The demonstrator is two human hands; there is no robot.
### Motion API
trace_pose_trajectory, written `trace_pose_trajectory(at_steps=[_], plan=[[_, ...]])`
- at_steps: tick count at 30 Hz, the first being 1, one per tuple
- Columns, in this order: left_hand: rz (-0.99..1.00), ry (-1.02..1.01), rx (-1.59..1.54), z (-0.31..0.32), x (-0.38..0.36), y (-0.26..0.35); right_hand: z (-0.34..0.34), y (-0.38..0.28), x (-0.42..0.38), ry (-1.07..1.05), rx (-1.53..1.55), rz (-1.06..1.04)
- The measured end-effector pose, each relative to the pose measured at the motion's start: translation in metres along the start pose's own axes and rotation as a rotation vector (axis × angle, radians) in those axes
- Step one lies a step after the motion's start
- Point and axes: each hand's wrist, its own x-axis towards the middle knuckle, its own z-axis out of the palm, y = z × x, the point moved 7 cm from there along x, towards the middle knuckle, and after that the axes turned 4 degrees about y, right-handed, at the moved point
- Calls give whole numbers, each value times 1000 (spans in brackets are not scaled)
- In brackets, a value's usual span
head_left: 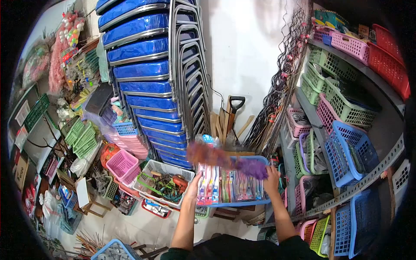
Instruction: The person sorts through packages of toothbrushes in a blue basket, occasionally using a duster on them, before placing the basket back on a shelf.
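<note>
My left hand (193, 187) grips the left edge of a pack of toothbrushes (208, 185), which stands upright at the left side of a blue basket (242, 202). More packaged toothbrushes (240, 186) fill that basket. On the right, my right hand (272, 178) is closed at the purple end of a fluffy duster (212, 155), orange-brown toward its far end. The duster is smeared by motion and stretches leftward over the basket and the pack. Its handle is hidden by my fingers.
A tall stack of blue-seated chairs (138, 65) rises behind. A white basket (162, 167) of mixed items and pink baskets (122, 164) stand to the left. Shelves (318, 208) with many plastic baskets line the right. A shovel handle (236, 104) leans at the wall.
</note>
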Motion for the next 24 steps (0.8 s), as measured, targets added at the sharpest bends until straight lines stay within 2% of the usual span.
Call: trace_pose_trajectory(at_steps=[1, 3, 4, 5, 6, 7, 9, 10, 11, 13, 14, 16, 17, 18, 19, 20, 21, 23, 24], plan=[[-39, -6, -42, 22, -17, 7, -3, 0, 4, 82, -63, 24], [-17, -45, -14, 5, -4, 3, -6, 1, 10, 13, -5, 20], [206, -106, 210, -25, 22, 9, -8, -1, 12, -60, 52, 14], [429, -165, 432, -15, 16, 27, -15, 1, 13, -59, 53, 10], [151, -205, 78, -14, 15, 10, -22, -5, 14, -64, 90, -101], [-130, -239, -275, 14, -8, 3, -26, -11, 14, -68, 125, -210], [-214, -289, -133, -16, 21, -15, -25, -6, 15, -55, 66, -155], [103, -231, -158, 13, -3, 9, -23, 0, 17, 0, 21, -80], [0, -74, -138, 6, -5, 2, -22, 7, 18, 55, -22, -6], [5, -151, -76, 26, -19, 7, -17, 15, 19, 57, -37, 51], [4, -150, -76, 13, -9, 1, -16, 14, 20, 33, -9, -3], [-3, -413, -286, -6, 14, -8, -20, 12, 21, 11, 18, -58], [-319, -569, -301, 75, -66, 16, -21, 6, 21, -82, 50, -120], [-153, -403, -175, 59, -47, 15, -18, 0, 20, -176, 82, -181], [8, -235, -48, 54, -39, 22, -18, -2, 21, -178, 82, -181], [-73, -153, -92, 53, -36, 17, -20, -1, 23, -139, 99, -128], [-478, -379, -172, 60, -64, 0, -21, -1, 24, -100, 116, -73], [-208, -707, -262, -3, 10, -16, -12, 7, 23, -30, 43, 6], [-30, -77, -59, -6, 8, -15, -12, 15, 23, 40, -32, 83]])
